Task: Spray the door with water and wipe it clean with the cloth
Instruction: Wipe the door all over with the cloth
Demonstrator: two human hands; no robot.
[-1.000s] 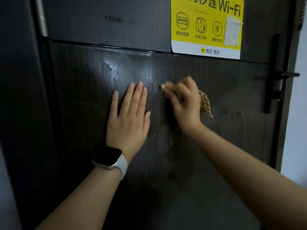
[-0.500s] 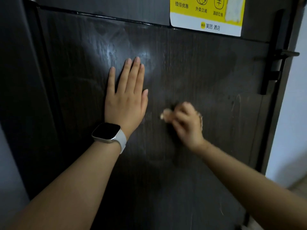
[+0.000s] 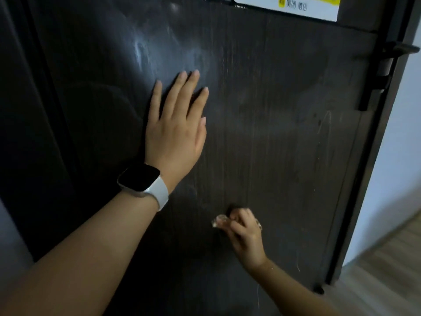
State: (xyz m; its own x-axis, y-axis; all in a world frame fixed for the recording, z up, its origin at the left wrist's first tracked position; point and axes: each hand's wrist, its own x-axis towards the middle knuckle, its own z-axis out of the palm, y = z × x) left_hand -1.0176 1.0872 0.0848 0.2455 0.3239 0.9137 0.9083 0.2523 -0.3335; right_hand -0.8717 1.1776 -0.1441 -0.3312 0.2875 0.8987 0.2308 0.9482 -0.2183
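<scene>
**Two hands on a dark door, one bracing, one holding a cloth**

A dark wood-grain door (image 3: 262, 110) is filling almost the whole view, seen from a head camera looking forward and down.

Starting at the left, the person's left forearm is reaching in from about eight o'clock. A smartwatch (image 3: 142, 180) with a dark face and a white strap is sitting on that wrist. The left hand (image 3: 175, 133) is lying flat against the door a little left of centre, its fingers (image 3: 182, 87) straight, slightly spread and pointing toward twelve o'clock, holding nothing. Pale, shiny smears are showing on the door surface above this hand, toward eleven o'clock.

Moving right, the right arm is coming in from about five o'clock. The right hand (image 3: 245, 233) is pressing against the lower part of the door, at roughly six o'clock from centre, with its fingers curled around a small light-coloured cloth (image 3: 218, 221). Only a blurred bit of the cloth is poking out at the hand's left side, touching the door.

At one o'clock, the bottom edge of a white and yellow sticker (image 3: 289, 8) is showing. At two o'clock, a dark door handle (image 3: 391, 51) is sticking out near the door's right edge. At four o'clock, a pale wall and wood-look floor (image 3: 387, 270) are showing past the door.
</scene>
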